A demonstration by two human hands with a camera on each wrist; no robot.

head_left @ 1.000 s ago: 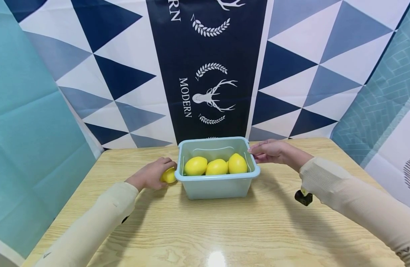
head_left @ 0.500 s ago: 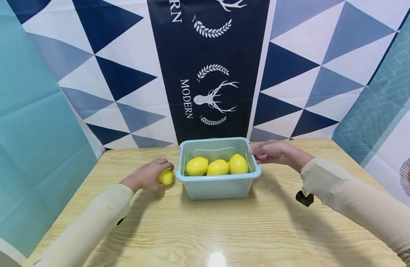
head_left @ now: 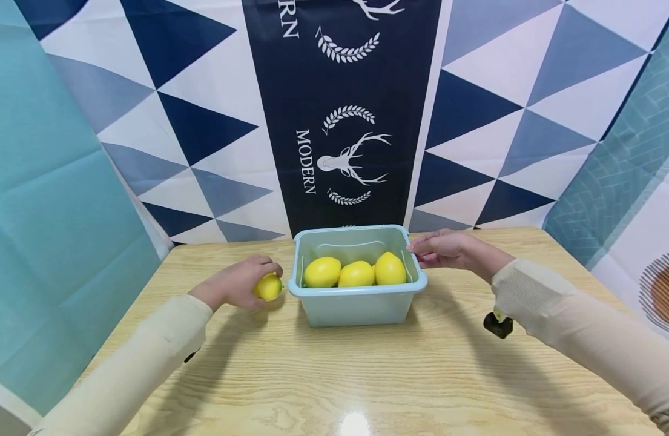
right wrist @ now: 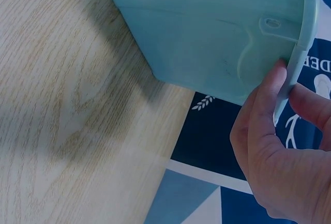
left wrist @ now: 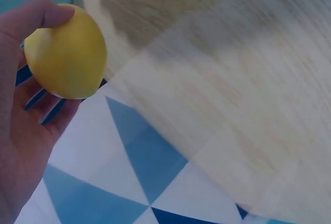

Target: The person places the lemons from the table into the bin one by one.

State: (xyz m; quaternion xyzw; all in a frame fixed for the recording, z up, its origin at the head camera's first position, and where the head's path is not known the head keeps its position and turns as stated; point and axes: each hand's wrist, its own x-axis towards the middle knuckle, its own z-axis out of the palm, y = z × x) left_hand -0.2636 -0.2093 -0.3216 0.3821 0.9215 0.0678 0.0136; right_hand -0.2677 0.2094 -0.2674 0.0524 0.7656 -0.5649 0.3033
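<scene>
A yellow lemon [left wrist: 70,56] is gripped between the thumb and fingers of my left hand [head_left: 240,281], just left of a light blue plastic bin [head_left: 356,307]. In the left wrist view the thumb lies over the lemon's top and the fingers curl beneath it. My right hand [head_left: 445,248] pinches the bin's right rim, thumb on one side and fingers on the other, as the right wrist view shows at the rim [right wrist: 305,32]. Inside the bin sit several lemons, among them a left one [head_left: 322,272], a middle one [head_left: 356,274] and a right one [head_left: 390,269].
The bin stands near the back of a light wooden table [head_left: 334,369]. Behind it hangs a patterned cloth [head_left: 345,121] with triangles and a deer print. A teal cloth [head_left: 51,212] borders the left side, and another patterned cloth [head_left: 628,200] the right.
My left hand has drawn the lemon leftward, away from the bin's left side, and more of the lemon shows. The right hand keeps its pinch on the rim.
</scene>
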